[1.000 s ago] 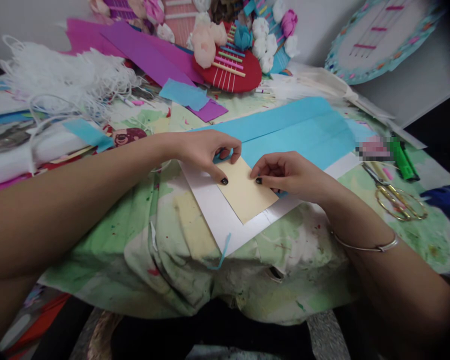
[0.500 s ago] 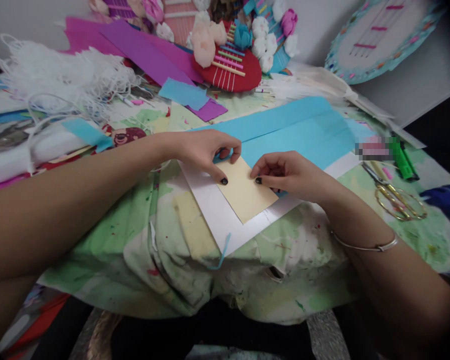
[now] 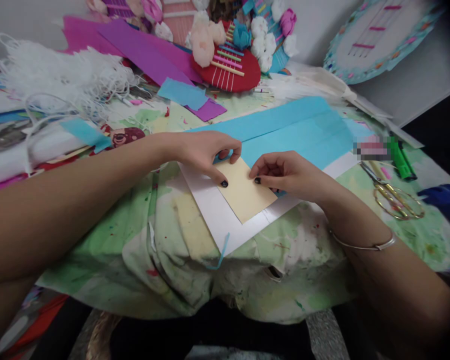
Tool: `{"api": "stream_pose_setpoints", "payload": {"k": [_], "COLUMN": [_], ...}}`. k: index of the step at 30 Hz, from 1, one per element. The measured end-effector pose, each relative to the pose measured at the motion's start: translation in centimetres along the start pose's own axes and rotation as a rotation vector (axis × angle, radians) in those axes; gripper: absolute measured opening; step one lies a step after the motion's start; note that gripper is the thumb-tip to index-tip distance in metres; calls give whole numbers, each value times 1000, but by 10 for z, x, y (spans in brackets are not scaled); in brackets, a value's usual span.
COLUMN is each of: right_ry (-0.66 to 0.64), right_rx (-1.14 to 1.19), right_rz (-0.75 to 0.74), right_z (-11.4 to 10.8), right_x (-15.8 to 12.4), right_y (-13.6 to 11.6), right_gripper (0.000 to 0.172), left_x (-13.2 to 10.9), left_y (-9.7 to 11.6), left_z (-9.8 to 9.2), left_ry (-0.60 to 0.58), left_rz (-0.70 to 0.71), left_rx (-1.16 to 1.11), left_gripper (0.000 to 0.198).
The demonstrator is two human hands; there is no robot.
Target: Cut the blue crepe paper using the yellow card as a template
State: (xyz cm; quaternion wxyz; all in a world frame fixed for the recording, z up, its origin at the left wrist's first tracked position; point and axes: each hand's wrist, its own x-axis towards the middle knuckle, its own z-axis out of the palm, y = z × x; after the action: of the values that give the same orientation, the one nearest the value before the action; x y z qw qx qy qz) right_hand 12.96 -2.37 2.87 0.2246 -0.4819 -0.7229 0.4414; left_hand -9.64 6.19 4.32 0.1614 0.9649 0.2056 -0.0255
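A cream card (image 3: 245, 192) lies on a white sheet (image 3: 217, 215), its far edge over a long light blue paper (image 3: 296, 132). My left hand (image 3: 206, 152) rests on the card's left corner, thumb pressed down on the card and fingers curled on the blue paper's edge. My right hand (image 3: 288, 172) is curled at the card's right side, thumb and fingertips pinching the card's edge together with the blue paper.
Gold-handled scissors (image 3: 392, 195) and a green marker (image 3: 401, 160) lie at the right. Purple paper sheets (image 3: 146, 50), a blue scrap (image 3: 182, 92), white string (image 3: 60, 75) and a red flower craft (image 3: 230, 62) crowd the back. A paint-stained cloth (image 3: 165, 260) covers the table.
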Motion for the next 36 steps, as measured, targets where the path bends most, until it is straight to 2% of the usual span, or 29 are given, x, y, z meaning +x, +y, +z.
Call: {"api": "stream_pose_setpoints", "payload": {"k": [8, 15, 23, 27, 30, 32, 36], "right_ry": [-19, 59, 90, 115, 129, 140, 132], "right_rx": [4, -119, -263, -331, -383, -414, -419], "right_rz": [-43, -51, -25, -4, 16, 33, 60], "right_z": [0, 2, 1, 1, 0, -1, -2], "right_x": [2, 5, 2, 0, -1, -1, -1], "right_y": [5, 11, -1, -6, -7, -7, -7], "right_gripper": [16, 15, 14, 9, 6, 5, 8], "left_x": [-1, -7, -6, -7, -8, -9, -15], "left_y": [5, 29, 53, 64, 74, 81, 89], "left_z": [2, 0, 13, 14, 18, 23, 34], "left_ry": [-11, 6, 65, 76, 42, 22, 58], "left_rz": [-31, -14, 137, 108, 96, 90, 27], "left_rx": [114, 237, 233, 286, 414, 498, 592], "left_gripper": [43, 33, 33, 25, 21, 23, 32]}}
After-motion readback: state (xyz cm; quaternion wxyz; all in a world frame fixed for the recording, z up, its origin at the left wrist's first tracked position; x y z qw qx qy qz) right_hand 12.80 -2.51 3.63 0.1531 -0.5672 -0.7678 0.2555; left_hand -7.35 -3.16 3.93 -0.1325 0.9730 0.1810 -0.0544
